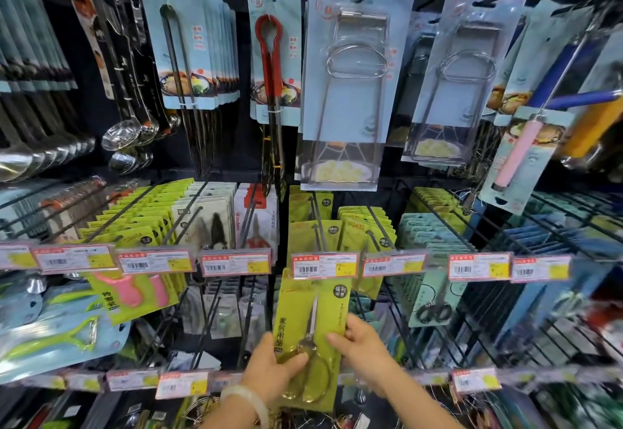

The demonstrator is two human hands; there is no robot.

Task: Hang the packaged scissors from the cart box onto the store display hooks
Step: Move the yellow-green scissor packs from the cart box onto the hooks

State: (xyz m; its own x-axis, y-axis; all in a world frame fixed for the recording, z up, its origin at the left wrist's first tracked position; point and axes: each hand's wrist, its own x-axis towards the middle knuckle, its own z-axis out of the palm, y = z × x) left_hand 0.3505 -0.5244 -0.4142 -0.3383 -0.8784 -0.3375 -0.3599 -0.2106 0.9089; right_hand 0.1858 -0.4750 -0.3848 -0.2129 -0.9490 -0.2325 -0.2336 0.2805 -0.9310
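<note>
Left grip (273, 366): fingers curling around the lower left edge of the scissors pack (312, 331), thumb lying across its front.
Right grip (359, 344): pinching the pack's right edge.
Scissors pack: standing upright, its top sitting just under a price tag (324, 265).
Hook (319, 223): carrying 2 green packs behind that tag.

Head view, close, facing display hooks (318, 223) straight-on.

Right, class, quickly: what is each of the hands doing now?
Left hand: grips the green scissors package at its lower left.
Right hand: holds the package's right edge.
</note>
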